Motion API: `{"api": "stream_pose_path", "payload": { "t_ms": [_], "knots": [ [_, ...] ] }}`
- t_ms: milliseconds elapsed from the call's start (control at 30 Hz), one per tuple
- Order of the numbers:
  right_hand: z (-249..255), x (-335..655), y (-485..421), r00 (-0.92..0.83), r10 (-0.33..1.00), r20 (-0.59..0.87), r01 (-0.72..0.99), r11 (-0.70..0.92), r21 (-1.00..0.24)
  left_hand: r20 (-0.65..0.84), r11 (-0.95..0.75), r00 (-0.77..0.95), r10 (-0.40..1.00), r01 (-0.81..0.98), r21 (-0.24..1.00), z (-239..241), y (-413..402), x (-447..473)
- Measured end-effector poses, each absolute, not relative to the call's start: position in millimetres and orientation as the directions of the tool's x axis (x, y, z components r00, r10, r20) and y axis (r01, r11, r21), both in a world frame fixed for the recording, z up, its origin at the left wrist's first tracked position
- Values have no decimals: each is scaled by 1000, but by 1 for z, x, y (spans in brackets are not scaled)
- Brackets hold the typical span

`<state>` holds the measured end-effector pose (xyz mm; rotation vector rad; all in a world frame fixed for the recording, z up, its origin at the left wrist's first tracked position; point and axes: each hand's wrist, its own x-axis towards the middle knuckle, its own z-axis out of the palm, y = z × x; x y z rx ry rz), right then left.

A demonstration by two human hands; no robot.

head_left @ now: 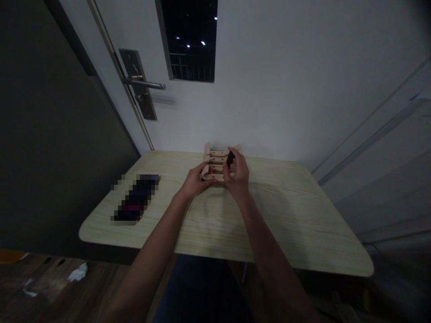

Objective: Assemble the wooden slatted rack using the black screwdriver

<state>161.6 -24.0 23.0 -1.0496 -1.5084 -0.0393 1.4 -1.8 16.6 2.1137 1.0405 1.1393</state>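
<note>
A pale wooden slatted piece [218,159] with small dark holes and rounded side ends lies on the table near its back edge. My left hand [195,180] is closed around its near left corner, thumb along the front bar. A small red patch [211,170] shows beside those fingers. Between the thumb and fingers of my right hand [238,175] is a small black block-like object [230,159], held over the right side of the wooden piece. Its exact kind is too small to tell, and my fingers hide part of the slats.
The light wood-grain table [286,215] stands against a white door with a metal handle [144,84] and a dark window [191,40]. A dark, pixelated flat item [136,199] lies on the table's left. Crumpled white paper [78,272] is on the floor.
</note>
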Motion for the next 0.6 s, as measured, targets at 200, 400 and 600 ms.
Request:
{"api": "stream_pose_path", "payload": {
  "t_ms": [200,400,600],
  "knots": [
    [21,164,-25,105,571,814,559,643,-523,458,-570,350,818,382,727,16,0,1],
    [20,165,-22,146,585,798,520,641,-565,460,-580,364,810,384,718,14,1,0],
    [25,163,-23,172,556,814,636,568,-522,465,-578,349,814,401,711,15,0,1]
  ]
}}
